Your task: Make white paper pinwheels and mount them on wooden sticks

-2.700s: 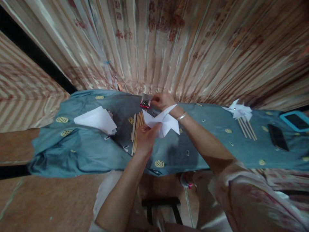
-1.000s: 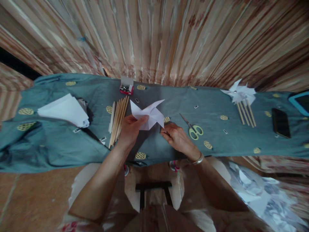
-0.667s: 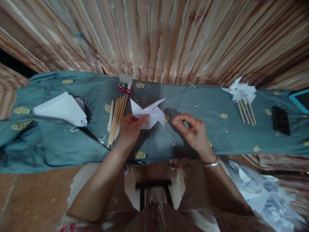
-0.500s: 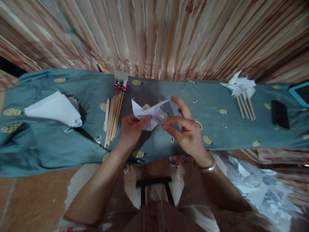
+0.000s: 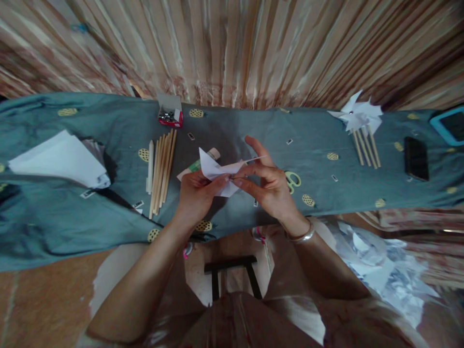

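Left fingers (image 5: 219,184) grip folded white paper pinwheel (image 5: 216,168); right fingers (image 5: 250,185) pinched at its centre, object indistinct. Apparent fastening step; next move calls for aligned folds.

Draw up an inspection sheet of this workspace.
Surface: blue-green cloth with yellow pineapple prints, wrinkled at left.
Work items: folded white paper, held; paper stack, wooden sticks and open box of small metal pieces at left; pinwheels on sticks at right.
Clutter: green-handled scissors, partly hidden; green-banded tube; dark phone; blue-framed device.
Hands: left hand grips the folded white paper; right hand at its centre, anything pinched too small to tell.
Cables: nothing seen.
Surroundings: curtain behind; black stool below.
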The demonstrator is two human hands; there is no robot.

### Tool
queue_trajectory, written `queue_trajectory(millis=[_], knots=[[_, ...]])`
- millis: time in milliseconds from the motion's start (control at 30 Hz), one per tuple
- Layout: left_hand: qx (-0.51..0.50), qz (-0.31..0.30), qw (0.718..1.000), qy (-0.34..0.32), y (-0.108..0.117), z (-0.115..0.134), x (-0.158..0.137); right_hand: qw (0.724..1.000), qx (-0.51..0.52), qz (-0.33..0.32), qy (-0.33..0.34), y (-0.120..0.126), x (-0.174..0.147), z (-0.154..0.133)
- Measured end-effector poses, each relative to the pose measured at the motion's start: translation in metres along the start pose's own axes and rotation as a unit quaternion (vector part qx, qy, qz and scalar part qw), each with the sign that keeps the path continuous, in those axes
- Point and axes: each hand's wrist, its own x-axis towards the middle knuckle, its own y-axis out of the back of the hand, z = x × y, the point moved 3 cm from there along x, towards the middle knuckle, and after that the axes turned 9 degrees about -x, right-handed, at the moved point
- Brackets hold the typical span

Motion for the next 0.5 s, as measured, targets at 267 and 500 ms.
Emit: queue_trajectory(millis=[267,500], knots=[[0.008,0.000,1.000,0.007,0.0015,0.0002,-0.0001,0.999,0.050,-0.013,-0.010,0.0000,0.0014,0.0043],[0.015,-0.019,1.000,0.000,-0.0003,0.0014,-0.0002,0.995,0.093,-0.024,-0.011,-0.0014,0.0016,0.0102]])
